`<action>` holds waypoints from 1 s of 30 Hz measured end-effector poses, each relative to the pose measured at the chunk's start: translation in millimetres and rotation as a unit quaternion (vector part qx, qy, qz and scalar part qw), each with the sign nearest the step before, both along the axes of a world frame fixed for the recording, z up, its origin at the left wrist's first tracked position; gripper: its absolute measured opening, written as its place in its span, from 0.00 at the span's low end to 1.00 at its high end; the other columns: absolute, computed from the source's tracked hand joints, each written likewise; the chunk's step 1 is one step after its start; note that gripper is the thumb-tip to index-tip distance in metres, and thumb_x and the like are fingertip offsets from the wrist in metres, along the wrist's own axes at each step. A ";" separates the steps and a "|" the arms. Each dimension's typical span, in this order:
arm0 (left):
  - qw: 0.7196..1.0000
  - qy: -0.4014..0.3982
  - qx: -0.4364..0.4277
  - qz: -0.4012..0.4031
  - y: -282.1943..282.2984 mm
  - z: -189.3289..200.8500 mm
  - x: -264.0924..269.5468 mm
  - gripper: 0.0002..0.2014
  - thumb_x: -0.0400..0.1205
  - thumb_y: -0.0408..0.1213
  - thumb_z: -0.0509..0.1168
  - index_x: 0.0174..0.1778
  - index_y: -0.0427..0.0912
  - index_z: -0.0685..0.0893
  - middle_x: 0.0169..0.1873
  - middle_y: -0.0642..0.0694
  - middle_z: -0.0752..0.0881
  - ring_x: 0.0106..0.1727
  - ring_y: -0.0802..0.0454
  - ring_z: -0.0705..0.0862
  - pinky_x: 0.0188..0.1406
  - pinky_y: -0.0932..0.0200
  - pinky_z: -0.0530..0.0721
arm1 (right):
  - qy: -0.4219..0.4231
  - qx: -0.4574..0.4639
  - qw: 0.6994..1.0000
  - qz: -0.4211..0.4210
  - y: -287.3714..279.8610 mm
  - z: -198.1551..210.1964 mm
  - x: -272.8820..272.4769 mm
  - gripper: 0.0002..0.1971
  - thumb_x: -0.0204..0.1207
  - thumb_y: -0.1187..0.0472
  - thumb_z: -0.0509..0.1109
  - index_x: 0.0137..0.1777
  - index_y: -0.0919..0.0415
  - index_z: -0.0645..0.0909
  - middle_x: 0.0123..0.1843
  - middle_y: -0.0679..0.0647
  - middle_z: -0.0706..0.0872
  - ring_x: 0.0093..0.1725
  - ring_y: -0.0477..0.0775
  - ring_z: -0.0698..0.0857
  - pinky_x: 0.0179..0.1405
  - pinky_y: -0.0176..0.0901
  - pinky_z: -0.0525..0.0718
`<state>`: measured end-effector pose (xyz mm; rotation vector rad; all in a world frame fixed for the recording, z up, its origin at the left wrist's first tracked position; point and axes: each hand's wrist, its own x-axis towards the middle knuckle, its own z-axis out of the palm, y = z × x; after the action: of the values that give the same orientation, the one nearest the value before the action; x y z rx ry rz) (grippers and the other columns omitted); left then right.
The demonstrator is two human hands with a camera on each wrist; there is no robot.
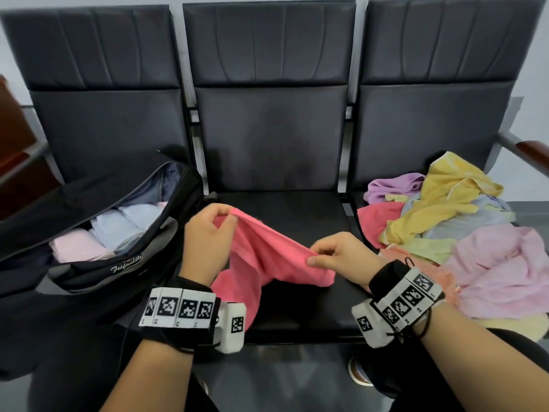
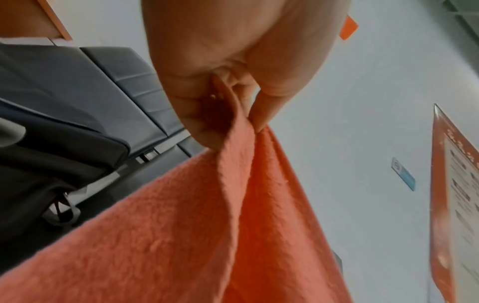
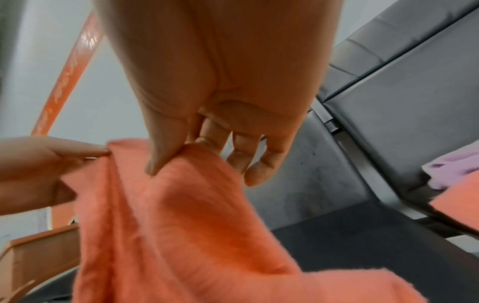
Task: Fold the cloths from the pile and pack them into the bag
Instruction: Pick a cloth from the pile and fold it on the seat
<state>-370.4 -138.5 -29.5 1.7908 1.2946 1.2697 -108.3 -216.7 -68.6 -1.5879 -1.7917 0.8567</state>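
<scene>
A coral-pink cloth (image 1: 261, 260) hangs bunched above the middle seat, held by both hands. My left hand (image 1: 208, 233) grips its upper edge between thumb and curled fingers; the left wrist view shows that pinch on the cloth (image 2: 207, 225). My right hand (image 1: 335, 254) pinches another edge of the cloth (image 3: 181, 205) between thumb and forefinger, its other fingers loose. On the right seat lies the pile of cloths (image 1: 451, 233) in yellow, lilac, pink and grey. The black bag (image 1: 98, 233) sits unzipped on the left seat with several folded cloths inside.
Three black padded seats form a bench; the middle seat (image 1: 285, 209) lies under the held cloth. A wooden armrest (image 1: 531, 150) borders the far right. An orange-framed notice (image 2: 456, 194) hangs on the pale wall.
</scene>
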 end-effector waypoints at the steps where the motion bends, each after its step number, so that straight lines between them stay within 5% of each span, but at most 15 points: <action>1: 1.000 -0.012 0.006 0.027 4.3 2.5 -6.2 0.15 0.80 0.29 0.68 0.38 0.58 0.85 0.37 0.59 0.88 0.40 0.69 0.84 0.48 0.68 0.80 | -0.019 -0.007 1.000 -0.003 -1.5 -4.3 6.0 0.02 0.74 0.59 0.79 0.43 0.57 0.91 0.36 0.53 0.90 0.35 0.42 0.83 0.42 0.44 0.81; 6: 0.992 -0.055 0.024 0.107 19.4 14.1 -25.8 0.10 0.78 0.34 0.66 0.40 0.56 0.86 0.37 0.56 0.87 0.41 0.57 0.83 0.54 0.50 0.85 | -0.080 0.003 0.996 -0.044 -5.6 -17.6 22.7 0.09 0.76 0.61 0.76 0.37 0.46 0.84 0.32 0.44 0.86 0.33 0.35 0.81 0.38 0.34 0.76; 10: 0.978 -0.106 0.057 0.168 25.5 24.7 -31.3 0.08 0.78 0.33 0.65 0.45 0.50 0.87 0.36 0.60 0.85 0.37 0.65 0.81 0.53 0.54 0.83 | -0.063 0.035 0.992 -0.104 -6.2 -13.0 37.8 0.14 0.77 0.63 0.75 0.35 0.42 0.81 0.29 0.38 0.83 0.33 0.33 0.80 0.35 0.27 0.73; 16: 0.966 -0.128 0.078 0.211 34.3 40.0 -33.1 0.08 0.78 0.36 0.63 0.46 0.49 0.87 0.37 0.56 0.85 0.39 0.63 0.81 0.53 0.56 0.83 | -0.065 0.041 0.984 -0.159 -13.9 1.6 50.8 0.06 0.79 0.62 0.73 0.41 0.53 0.83 0.33 0.46 0.84 0.33 0.43 0.79 0.38 0.41 0.76; 21: 0.988 -0.062 0.059 0.126 33.6 46.7 -3.9 0.09 0.79 0.31 0.64 0.44 0.49 0.86 0.38 0.57 0.86 0.45 0.59 0.83 0.57 0.53 0.82 | 0.197 0.131 0.962 -0.135 -19.2 45.6 23.3 0.09 0.80 0.69 0.71 0.55 0.57 0.88 0.28 0.47 0.78 0.30 0.42 0.75 0.34 0.30 0.74; 24: 0.999 0.027 0.038 -0.023 24.0 44.4 32.4 0.11 0.80 0.25 0.64 0.49 0.44 0.87 0.46 0.50 0.89 0.53 0.53 0.86 0.61 0.58 0.80 | 0.290 0.119 0.948 -0.045 -14.7 71.6 -11.6 0.11 0.81 0.70 0.68 0.52 0.58 0.90 0.39 0.52 0.90 0.37 0.46 0.85 0.38 0.35 0.82; 27: 0.986 0.124 0.021 -0.108 15.1 32.1 49.1 0.16 0.83 0.22 0.62 0.63 0.38 0.86 0.56 0.47 0.88 0.59 0.54 0.83 0.67 0.64 0.75 | 0.299 0.065 0.952 0.012 -7.9 78.3 -31.3 0.16 0.78 0.72 0.63 0.55 0.59 0.89 0.40 0.58 0.89 0.36 0.53 0.84 0.36 0.47 0.84; 30: 0.982 0.137 -0.038 -0.127 9.2 17.6 43.8 0.18 0.81 0.25 0.66 0.65 0.45 0.83 0.45 0.51 0.88 0.46 0.56 0.84 0.56 0.60 0.80 | 0.183 0.058 0.981 0.015 -5.9 66.6 -31.0 0.18 0.74 0.77 0.65 0.55 0.58 0.88 0.38 0.51 0.90 0.36 0.49 0.86 0.35 0.41 0.83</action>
<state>-326.6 -129.3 -11.9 2.0521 1.1893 0.8466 -139.3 -222.6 -2.1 -1.2378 -1.5743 0.9683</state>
